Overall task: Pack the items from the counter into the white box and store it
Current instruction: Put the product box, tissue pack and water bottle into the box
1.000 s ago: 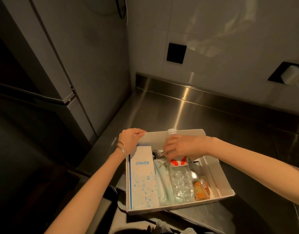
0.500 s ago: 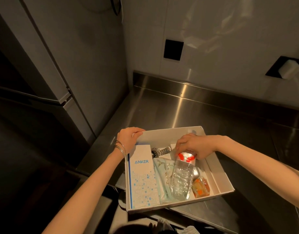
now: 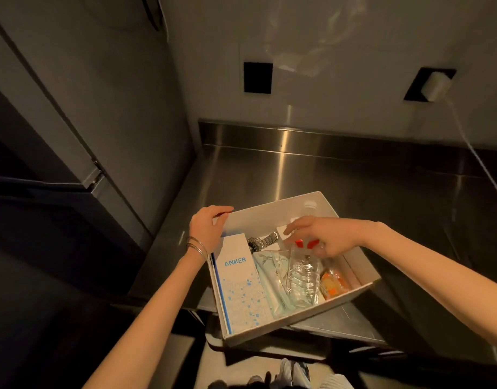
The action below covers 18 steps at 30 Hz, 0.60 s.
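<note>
Two hands at the white box on the steel counter

The white box (image 3: 269,220) sits on the counter (image 3: 298,169), with its near end sticking out past the front edge. The left hand (image 3: 206,228) grips its far left corner. The right hand (image 3: 326,237) is over the neck of the clear plastic bottle (image 3: 303,276) lying in the box; I cannot tell if it holds it. An Anker box (image 3: 239,282), a green pack (image 3: 269,279), a metal watch (image 3: 262,242) and an orange snack (image 3: 333,284) lie inside too.

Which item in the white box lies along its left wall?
The Anker carton, white with blue print; the pouch, bottle and orange packet lie further right.
</note>
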Motion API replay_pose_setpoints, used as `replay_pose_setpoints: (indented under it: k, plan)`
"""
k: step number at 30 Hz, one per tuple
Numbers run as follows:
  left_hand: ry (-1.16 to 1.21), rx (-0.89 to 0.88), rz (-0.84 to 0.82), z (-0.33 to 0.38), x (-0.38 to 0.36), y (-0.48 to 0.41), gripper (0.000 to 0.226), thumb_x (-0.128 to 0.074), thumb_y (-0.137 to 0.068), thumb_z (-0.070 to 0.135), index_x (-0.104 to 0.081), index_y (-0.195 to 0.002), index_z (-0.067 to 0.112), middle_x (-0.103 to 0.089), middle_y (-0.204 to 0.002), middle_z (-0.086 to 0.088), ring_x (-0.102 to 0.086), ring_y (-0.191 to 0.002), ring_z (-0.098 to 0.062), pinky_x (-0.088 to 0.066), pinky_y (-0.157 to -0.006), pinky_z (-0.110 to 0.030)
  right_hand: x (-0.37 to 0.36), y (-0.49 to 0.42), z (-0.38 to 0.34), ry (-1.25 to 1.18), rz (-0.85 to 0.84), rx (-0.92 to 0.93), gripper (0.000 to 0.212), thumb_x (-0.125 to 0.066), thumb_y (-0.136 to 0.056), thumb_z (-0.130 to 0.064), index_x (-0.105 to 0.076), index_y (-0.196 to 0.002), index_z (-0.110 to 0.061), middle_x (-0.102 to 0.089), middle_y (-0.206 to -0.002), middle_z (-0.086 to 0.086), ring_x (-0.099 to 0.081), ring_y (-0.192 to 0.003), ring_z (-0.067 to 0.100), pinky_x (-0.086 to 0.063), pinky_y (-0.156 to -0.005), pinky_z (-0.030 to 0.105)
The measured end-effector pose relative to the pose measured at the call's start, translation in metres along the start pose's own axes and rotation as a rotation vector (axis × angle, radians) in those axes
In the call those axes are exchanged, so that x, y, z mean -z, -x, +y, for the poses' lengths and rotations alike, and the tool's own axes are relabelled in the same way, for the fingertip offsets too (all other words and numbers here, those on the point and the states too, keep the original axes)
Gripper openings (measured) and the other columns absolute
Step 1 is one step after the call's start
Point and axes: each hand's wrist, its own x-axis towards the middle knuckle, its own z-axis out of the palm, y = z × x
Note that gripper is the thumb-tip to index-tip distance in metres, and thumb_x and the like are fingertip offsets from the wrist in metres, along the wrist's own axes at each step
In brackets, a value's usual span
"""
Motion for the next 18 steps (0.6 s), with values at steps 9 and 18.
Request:
replay_pose_setpoints:
  k: [9, 18]
  plan:
    - [-0.037, -0.27, -0.266, 0.037, 0.022, 0.067, 0.028, -0.052, -0.08, 0.037, -0.071, -0.095, 0.024, -0.071, -0.099, 0.004, -0.057, -0.093, -0.006, -0.043, -0.085, -0.023, -0.034, 0.031, -0.016, -0.186, 0.105, 0.05, 0.05, -0.059, -0.086, -0.039, -0.043, -0.133, -0.032, -0.045, -0.14, -0.009, -0.04, -0.127, 0.003, -0.032, -0.108, 0.019]
    - [-0.217, -0.147, -0.473, 0.079, -0.012, 0.153, 0.028, -0.06, -0.08, 0.047, -0.064, -0.106, 0.036, -0.067, -0.107, 0.015, -0.057, -0.092, 0.001, -0.05, -0.084, -0.026, -0.061, 0.057, -0.007, -0.296, 0.103, 0.168, 0.059, -0.064, -0.082, -0.043, -0.041, -0.135, -0.031, -0.047, -0.138, -0.012, -0.047, -0.12, 0.0, -0.035, -0.102, 0.015]
